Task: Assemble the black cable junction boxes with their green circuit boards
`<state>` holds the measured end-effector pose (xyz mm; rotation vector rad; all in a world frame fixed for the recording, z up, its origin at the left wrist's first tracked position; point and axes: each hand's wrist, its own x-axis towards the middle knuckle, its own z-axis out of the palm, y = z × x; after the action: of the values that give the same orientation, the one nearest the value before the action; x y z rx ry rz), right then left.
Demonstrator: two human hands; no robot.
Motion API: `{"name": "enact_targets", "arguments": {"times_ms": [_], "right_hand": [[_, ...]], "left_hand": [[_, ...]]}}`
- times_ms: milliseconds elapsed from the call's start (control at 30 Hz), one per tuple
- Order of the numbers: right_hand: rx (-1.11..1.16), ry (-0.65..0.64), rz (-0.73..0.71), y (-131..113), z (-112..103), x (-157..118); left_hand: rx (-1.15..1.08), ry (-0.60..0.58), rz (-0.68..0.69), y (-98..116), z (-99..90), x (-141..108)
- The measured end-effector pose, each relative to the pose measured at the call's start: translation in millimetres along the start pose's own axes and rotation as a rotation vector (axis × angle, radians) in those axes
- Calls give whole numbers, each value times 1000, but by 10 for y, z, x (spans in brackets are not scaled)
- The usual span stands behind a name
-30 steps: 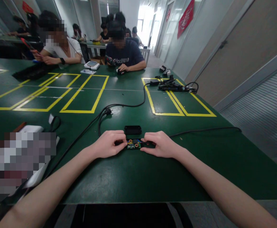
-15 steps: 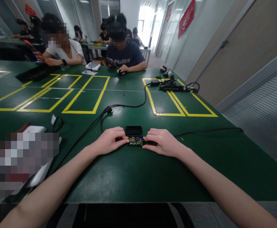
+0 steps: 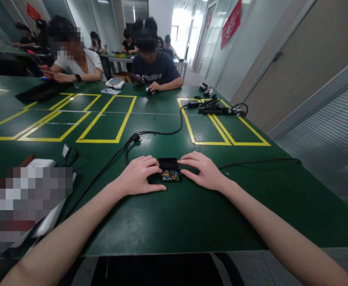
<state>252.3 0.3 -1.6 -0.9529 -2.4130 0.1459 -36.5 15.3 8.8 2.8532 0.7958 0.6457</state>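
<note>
A small circuit board (image 3: 170, 175) with copper-coloured coils sits in a shallow black case on the green table. Just beyond it lies an empty black cover (image 3: 167, 163), hollow side up. My left hand (image 3: 141, 175) is at the left side of both, thumb and fingers apart, with the thumb tip by the case's near left corner. On the right, my right hand (image 3: 202, 171) has its fingers stretched to the cover's right edge and its thumb beside the case. Whether the fingertips touch either part, I cannot tell.
A black cable (image 3: 108, 163) with a plug runs across the table on the left, another cable (image 3: 260, 161) on the right. Bundled black leads (image 3: 212, 108) lie farther back among yellow tape outlines (image 3: 98, 141). A blurred-out object (image 3: 28, 202) is at left. Two people work opposite.
Both hands have loosened from the board's ends, thumbs and fingers spreading apart. The right fingers have moved away from me to the cover. The board and case stay on the table.
</note>
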Motion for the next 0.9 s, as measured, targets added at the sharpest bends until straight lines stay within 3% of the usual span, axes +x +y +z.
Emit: {"name": "enact_targets", "arguments": {"times_ms": [100,233,433,600,767,900], "right_hand": [[-46,-47,93,11,95,2],[-9,-110,114,5,160,4],[142,33,158,9,173,1],[311,111,194,-27,187,8],[450,157,273,-51,213,9],[446,164,242,-45,221,10]], "left_hand": [[72,46,-21,16,36,19],[77,4,-103,27,109,17],[-1,-59,-134,29,155,-11],[-46,3,-102,46,139,-9],[-141,-3,-142,93,114,0],[-176,4,-165,116,102,2]]}}
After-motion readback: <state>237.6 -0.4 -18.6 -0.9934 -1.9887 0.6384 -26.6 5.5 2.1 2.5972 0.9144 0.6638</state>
